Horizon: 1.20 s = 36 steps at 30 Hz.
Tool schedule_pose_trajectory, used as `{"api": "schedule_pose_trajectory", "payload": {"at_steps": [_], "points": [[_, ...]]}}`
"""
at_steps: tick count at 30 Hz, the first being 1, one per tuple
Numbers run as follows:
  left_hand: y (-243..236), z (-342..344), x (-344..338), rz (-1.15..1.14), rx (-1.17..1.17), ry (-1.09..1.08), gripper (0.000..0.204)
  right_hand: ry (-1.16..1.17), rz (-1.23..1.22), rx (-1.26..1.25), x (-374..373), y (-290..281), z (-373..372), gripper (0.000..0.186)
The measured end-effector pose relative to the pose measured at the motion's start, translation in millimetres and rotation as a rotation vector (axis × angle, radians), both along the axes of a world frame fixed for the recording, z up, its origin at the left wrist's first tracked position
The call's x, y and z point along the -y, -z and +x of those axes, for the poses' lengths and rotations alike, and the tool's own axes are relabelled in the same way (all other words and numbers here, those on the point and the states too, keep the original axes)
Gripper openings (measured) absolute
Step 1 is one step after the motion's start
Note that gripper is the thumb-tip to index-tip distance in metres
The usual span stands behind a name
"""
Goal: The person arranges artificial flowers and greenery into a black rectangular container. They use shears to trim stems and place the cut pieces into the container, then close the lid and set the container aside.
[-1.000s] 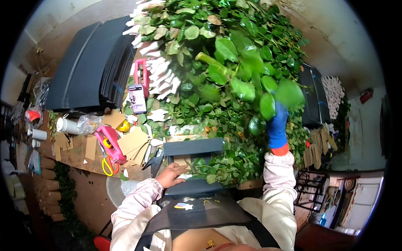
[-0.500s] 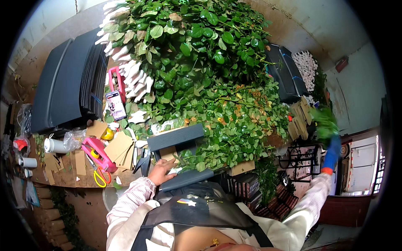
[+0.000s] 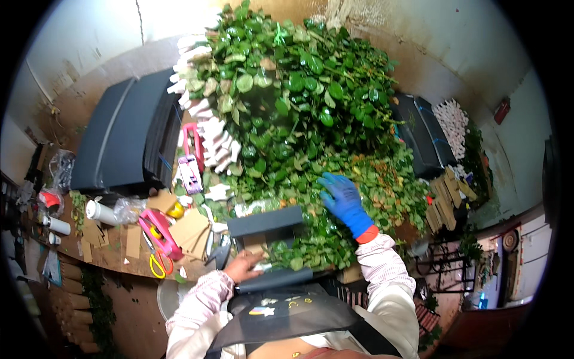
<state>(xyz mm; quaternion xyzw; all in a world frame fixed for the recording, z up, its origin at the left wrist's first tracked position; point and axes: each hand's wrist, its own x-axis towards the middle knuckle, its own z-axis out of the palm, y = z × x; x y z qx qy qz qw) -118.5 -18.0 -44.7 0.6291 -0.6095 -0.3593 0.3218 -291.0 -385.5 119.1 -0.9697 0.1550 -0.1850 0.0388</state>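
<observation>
Head view: blue-gloved right hand returns from far right, empty-fingered, thus free, over green leafy stems; bare left hand rests at dark-grey corrugated wrapper, grip unclear.

Green leafy stems are just kinda lying sideways in an open dark grey corrugated wrapper, spilling out right.

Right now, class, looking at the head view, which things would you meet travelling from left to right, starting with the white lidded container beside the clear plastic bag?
White lidded container, nearer pink tool, bare left hand, blue-gloved right hand, brown cardboard pieces.
</observation>
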Motion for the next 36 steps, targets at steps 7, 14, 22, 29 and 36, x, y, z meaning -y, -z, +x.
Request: {"api": "schedule_pose_trajectory", "payload": {"at_steps": [7,14,22,29,36], "points": [[4,-4,-3,-0.006,0.049,-0.048,0.055,-0.022,-0.217,0.409,82,-104,167,0.040],[-11,-8,-6,0.114,-0.009,-0.085,0.057,0.233,-0.437,-0.103,124,-124,276,0.043],[-17,-6,-3,0.155,0.008,-0.082,0.066,0.155,-0.491,0.239,137,-104,271,0.034],[-7,-7,-2,0.104,0.001,-0.077,0.054,0.047,-0.423,0.036,83,-111,159,0.040],[-17,-4,-2,0.090,0.023,-0.083,0.056,0.001,-0.273,0.012,28,-69,111,0.047]]}}
